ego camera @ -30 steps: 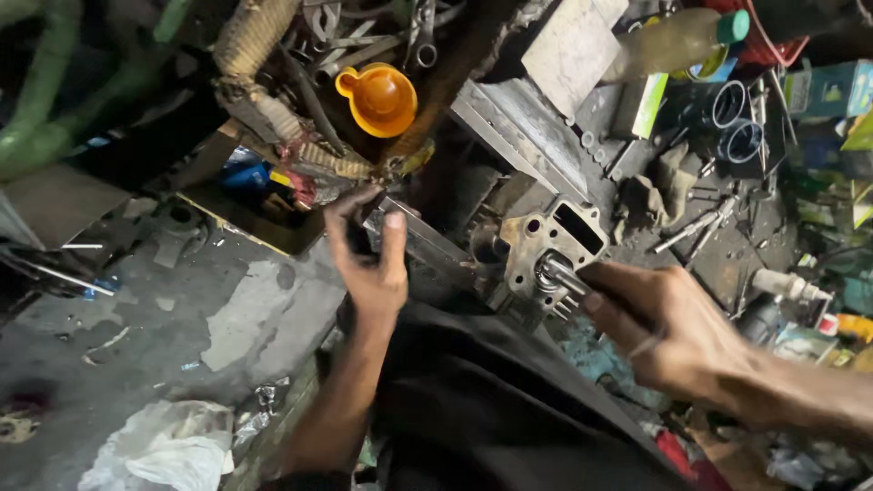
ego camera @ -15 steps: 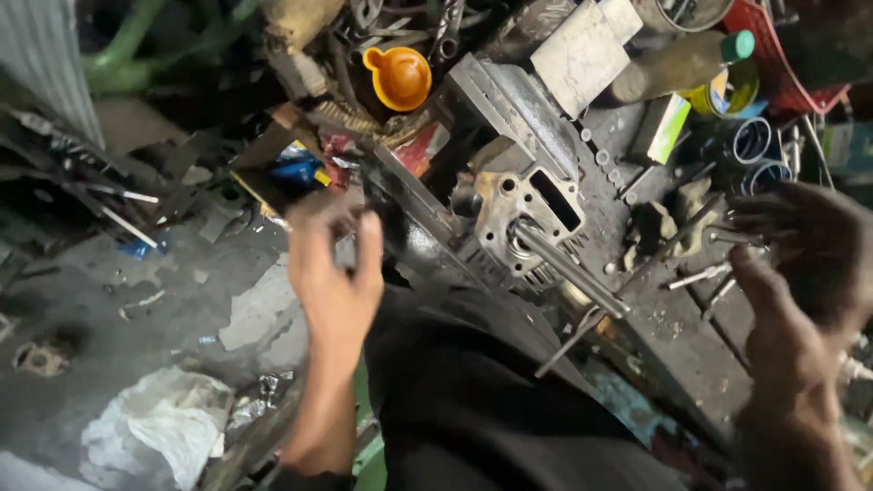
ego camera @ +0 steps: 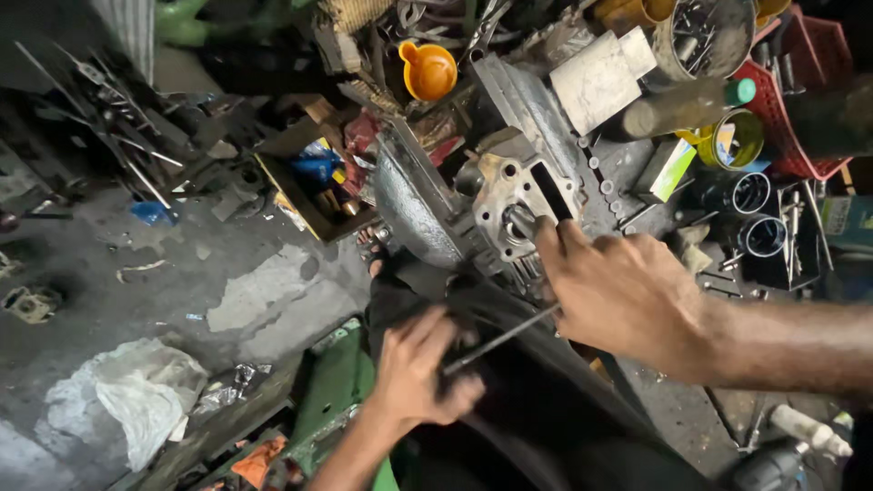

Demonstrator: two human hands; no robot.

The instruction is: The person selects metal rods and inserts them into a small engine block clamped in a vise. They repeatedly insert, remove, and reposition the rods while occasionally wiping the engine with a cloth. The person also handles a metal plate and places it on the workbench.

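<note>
We find the grey cast-metal engine block (ego camera: 509,195) lying amid workshop clutter; we judge it heavy, rigid and greasy, best gripped by its flanged edges. The right hand (ego camera: 627,295) rests on its face, fingers loosely curled. The left hand (ego camera: 423,373) is clamped round a thin steel rod (ego camera: 500,339).
</note>
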